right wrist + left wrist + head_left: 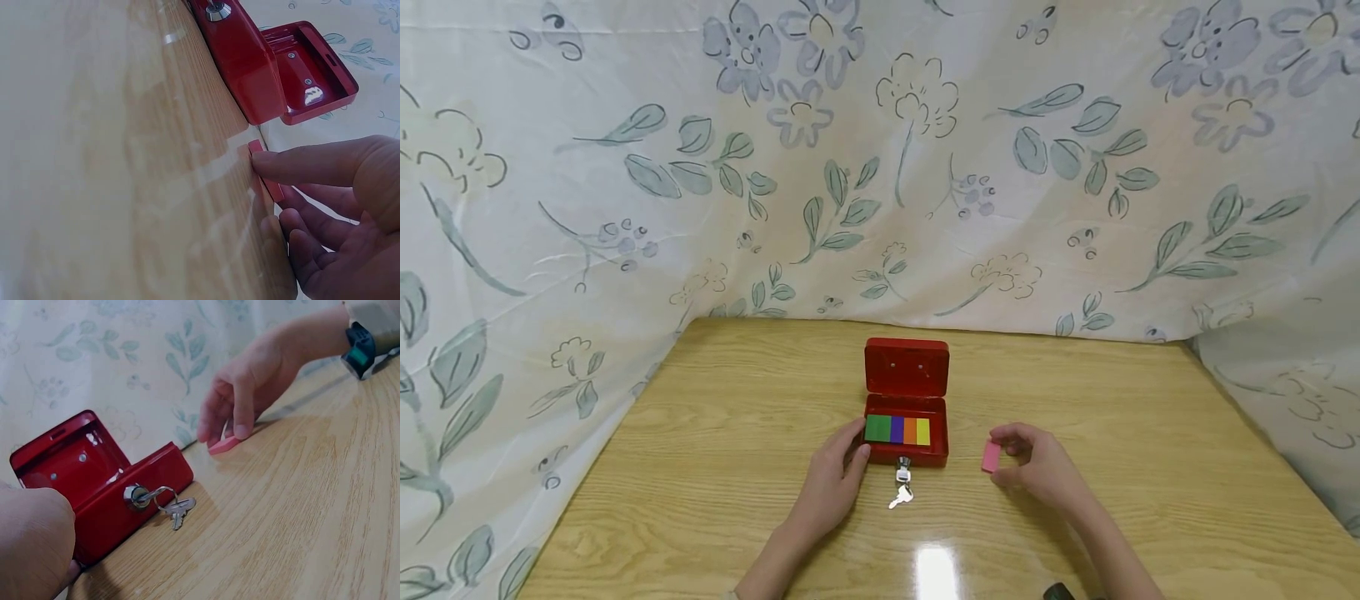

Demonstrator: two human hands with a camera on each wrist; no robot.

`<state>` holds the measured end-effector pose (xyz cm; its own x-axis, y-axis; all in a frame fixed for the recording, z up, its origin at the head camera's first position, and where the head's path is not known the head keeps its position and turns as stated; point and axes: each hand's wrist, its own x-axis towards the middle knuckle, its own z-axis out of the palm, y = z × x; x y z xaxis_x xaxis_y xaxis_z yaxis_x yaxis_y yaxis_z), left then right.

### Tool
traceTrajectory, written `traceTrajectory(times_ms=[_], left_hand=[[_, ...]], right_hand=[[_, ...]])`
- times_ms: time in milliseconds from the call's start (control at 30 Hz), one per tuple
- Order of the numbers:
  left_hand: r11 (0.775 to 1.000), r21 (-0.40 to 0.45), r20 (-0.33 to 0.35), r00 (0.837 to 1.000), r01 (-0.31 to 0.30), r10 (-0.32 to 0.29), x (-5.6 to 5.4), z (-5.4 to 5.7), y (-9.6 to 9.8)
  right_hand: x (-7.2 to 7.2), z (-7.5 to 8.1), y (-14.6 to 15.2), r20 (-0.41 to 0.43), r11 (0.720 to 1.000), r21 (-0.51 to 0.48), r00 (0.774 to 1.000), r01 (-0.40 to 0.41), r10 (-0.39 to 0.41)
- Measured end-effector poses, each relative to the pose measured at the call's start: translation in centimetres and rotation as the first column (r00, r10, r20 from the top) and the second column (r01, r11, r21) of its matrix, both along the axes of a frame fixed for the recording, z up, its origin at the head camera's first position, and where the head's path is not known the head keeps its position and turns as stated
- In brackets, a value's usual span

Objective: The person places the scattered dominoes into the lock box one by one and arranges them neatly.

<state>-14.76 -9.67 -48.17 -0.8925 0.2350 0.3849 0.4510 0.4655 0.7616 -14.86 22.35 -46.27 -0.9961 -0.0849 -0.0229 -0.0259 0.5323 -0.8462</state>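
Observation:
A red metal cash box (937, 454) stands on the table with its lid raised. Inside lie green, purple, orange and yellow blocks (897, 430) side by side. A key sits in the front lock, with a second key (901, 497) hanging from its ring. My left hand (833, 477) holds the box's left side, thumb near the front corner; in the left wrist view that hand (34, 544) hides the box's left end. To the right of the box, my right hand (1037, 462) pinches a flat pink block (991, 456) between thumb and fingers, at the tabletop.
The wood-grain table (737, 392) carries the box. A floral cloth (865, 167) hangs behind the table and along its sides. A dark band (359, 351) is worn on the right wrist. Light glares off the tabletop near the front.

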Motion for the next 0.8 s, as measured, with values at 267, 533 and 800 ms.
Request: traceTrajectory(times_ms=[267, 533, 800], left_hand=[[1.000, 0.015, 0.001, 1.000, 0.008, -0.008, 0.07, -0.09, 0.03], [1.000, 0.021, 0.005, 1.000, 0.012, -0.013, 0.20, -0.31, 0.08], [1.000, 0.016, 0.002, 1.000, 0.007, -0.007, 0.20, -0.47, 0.08]], right_hand=[[0.04, -0.10, 0.13, -0.015, 1.000, -0.005, 1.000, -0.005, 0.005], [0.11, -0.23, 0.17, 0.001, 0.999, -0.027, 1.000, 0.030, -0.030], [0.29, -0.09, 0.06, 0.005, 0.998, -0.050, 0.999, 0.049, -0.049]])
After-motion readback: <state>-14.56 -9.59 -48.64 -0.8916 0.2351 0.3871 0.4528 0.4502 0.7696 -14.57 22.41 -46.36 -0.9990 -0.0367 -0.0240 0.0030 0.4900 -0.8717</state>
